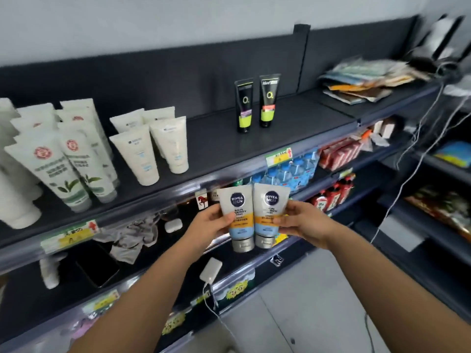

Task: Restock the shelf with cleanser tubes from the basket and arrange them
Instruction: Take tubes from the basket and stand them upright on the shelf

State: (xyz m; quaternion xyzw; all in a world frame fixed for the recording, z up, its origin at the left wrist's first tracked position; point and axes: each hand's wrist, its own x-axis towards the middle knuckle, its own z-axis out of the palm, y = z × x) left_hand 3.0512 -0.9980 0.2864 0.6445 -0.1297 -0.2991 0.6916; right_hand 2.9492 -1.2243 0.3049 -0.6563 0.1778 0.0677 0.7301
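Note:
My left hand (pixel 207 226) grips a grey Nivea Men cleanser tube (pixel 238 207), cap down. Right beside it, touching, my right hand (pixel 302 222) grips a second identical tube (pixel 270 205). Both tubes hang in front of the top shelf's edge (pixel 229 171), below its surface. On that dark shelf stand two black and green tubes (pixel 256 103) at the back, several cream tubes (pixel 150 146) to the left, and several white tubes with green leaves (pixel 66 159) at the far left. No basket is in view.
Bare shelf surface lies between the cream tubes and the black tubes. A pile of flat packets (pixel 362 80) sits at the shelf's right end. Lower shelves hold water bottles (pixel 285 171), a cloth (pixel 132 235), a phone (pixel 98 263) and a white charger with cable (pixel 210 275).

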